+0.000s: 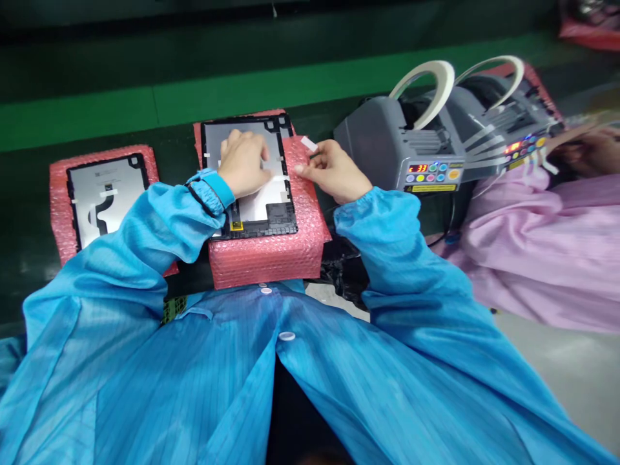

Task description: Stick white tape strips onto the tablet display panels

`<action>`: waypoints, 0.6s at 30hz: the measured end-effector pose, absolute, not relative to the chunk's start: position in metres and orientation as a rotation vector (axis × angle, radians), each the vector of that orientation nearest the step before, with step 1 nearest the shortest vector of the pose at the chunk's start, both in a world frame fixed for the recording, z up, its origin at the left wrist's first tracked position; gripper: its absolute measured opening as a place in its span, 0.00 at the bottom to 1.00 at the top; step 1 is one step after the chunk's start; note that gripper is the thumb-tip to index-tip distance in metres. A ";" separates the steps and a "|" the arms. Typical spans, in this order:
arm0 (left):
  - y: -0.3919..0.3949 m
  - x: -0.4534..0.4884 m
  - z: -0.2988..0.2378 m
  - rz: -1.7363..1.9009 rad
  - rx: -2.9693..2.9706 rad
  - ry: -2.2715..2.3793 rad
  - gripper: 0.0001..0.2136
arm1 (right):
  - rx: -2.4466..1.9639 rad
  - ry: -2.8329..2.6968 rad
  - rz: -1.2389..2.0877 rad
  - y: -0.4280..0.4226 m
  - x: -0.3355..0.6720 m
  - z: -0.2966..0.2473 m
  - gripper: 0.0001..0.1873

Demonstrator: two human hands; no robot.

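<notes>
An opened tablet back (264,206) lies on a pink bubble-wrap pad (271,258) in front of me. My left hand (245,161) rests on the tablet's silver inside, fingers curled down against it. My right hand (332,171) hovers over the pad's right edge and pinches a small strip of white tape (309,143) between thumb and fingers. Both arms wear blue sleeves.
A second opened tablet (104,197) lies on another pink pad (58,213) at the left. Two grey tape dispensers (411,142) with white tape loops stand at the right. A co-worker's hand (588,152) and pink sleeve (533,232) are far right. A green belt edge (242,93) runs behind.
</notes>
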State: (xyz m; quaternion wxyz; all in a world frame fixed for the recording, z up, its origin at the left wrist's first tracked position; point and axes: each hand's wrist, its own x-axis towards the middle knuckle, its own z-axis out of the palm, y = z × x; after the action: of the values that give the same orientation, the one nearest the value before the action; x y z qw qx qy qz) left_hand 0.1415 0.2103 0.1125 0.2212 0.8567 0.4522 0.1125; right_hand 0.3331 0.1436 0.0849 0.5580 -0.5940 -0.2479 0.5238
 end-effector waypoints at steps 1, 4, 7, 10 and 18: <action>0.215 0.140 0.116 0.347 2.348 1.240 0.06 | -1.406 -0.608 1.227 0.143 0.334 0.087 0.21; 0.224 0.141 0.128 0.388 2.281 1.132 0.08 | -1.414 -0.756 1.227 0.140 0.334 0.096 0.13; 0.224 0.146 0.138 0.361 2.262 0.995 0.11 | -1.404 -0.852 1.253 0.138 0.330 0.103 0.12; 0.223 0.149 0.139 0.303 2.303 0.941 0.09 | -1.388 -0.859 1.274 0.139 0.329 0.105 0.12; 0.227 0.147 0.124 0.239 2.320 1.011 0.06 | -1.578 -0.960 1.084 0.147 0.334 0.093 0.14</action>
State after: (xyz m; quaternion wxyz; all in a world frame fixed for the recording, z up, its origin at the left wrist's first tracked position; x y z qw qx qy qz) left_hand 0.1466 0.2265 0.1242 0.2954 0.8719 0.3802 0.0898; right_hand 0.3337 0.1466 0.0928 0.4792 -0.6466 -0.3934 0.4443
